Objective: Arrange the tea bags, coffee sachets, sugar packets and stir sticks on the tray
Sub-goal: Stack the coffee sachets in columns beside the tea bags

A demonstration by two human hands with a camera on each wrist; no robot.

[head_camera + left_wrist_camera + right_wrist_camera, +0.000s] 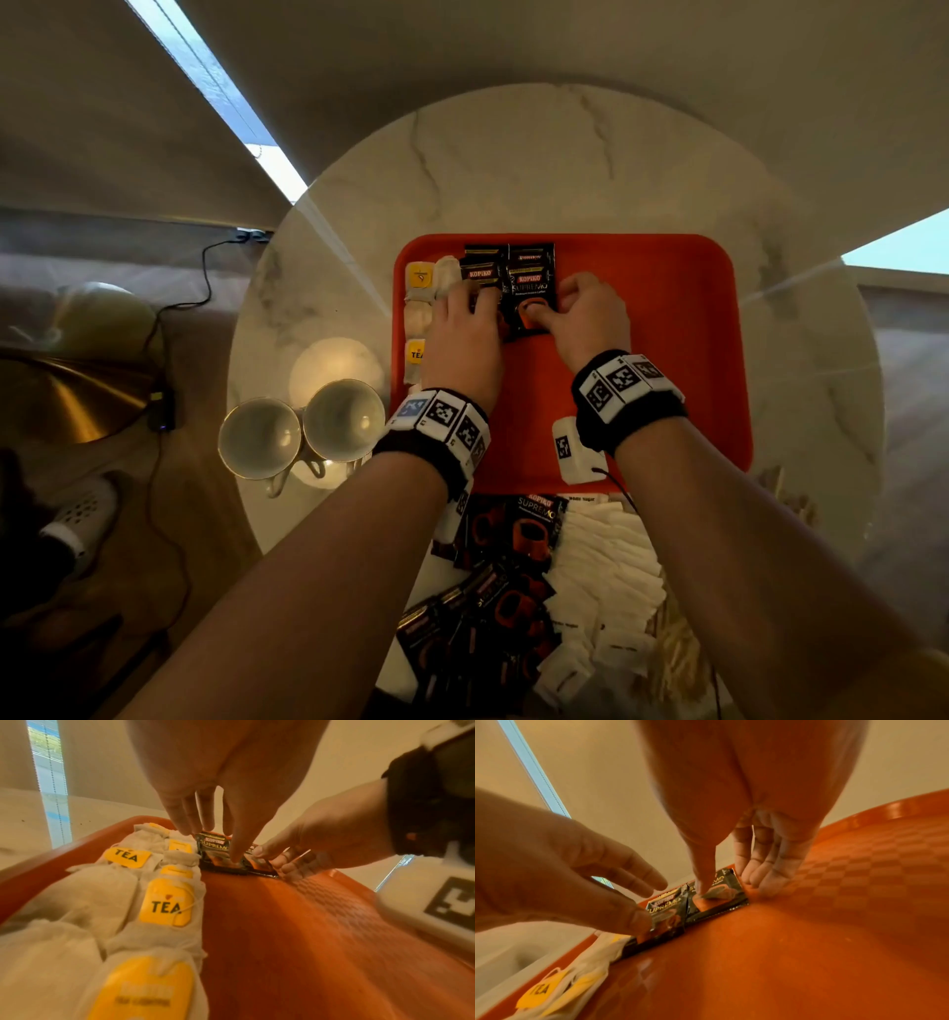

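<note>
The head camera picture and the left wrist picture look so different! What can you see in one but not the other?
Only the head view shows the two cups on the marble table, and the piles of coffee sachets and white sugar packets waiting near the tray's front edge.

Only the left wrist view shows the tea bags close up, their yellow TEA tags readable.

Both show the orange tray, the left hand and right hand, each touching the Kopiko sachets laid beside the tea bags.
</note>
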